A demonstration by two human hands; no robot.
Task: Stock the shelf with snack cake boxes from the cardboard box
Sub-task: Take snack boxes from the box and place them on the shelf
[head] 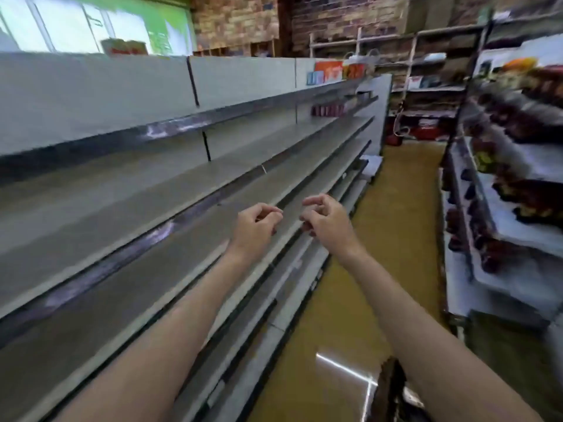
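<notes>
Head view: blurred shelf (189,208), both hands (289,222) seemingly empty.

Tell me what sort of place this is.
Most likely a small shop aisle. Long tiered metal shelves run along the left, mostly bare, stocked shelves of packaged goods stand on the right, and boxed goods sit at the far end.

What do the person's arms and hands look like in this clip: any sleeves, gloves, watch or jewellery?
Both forearms are bare as far as the frame shows, with no sleeve edge in view. The left hand and right hand wear no gloves. No watch, bracelet or ring can be made out, though the picture is blurred, so a thin ring could be missed.
</notes>
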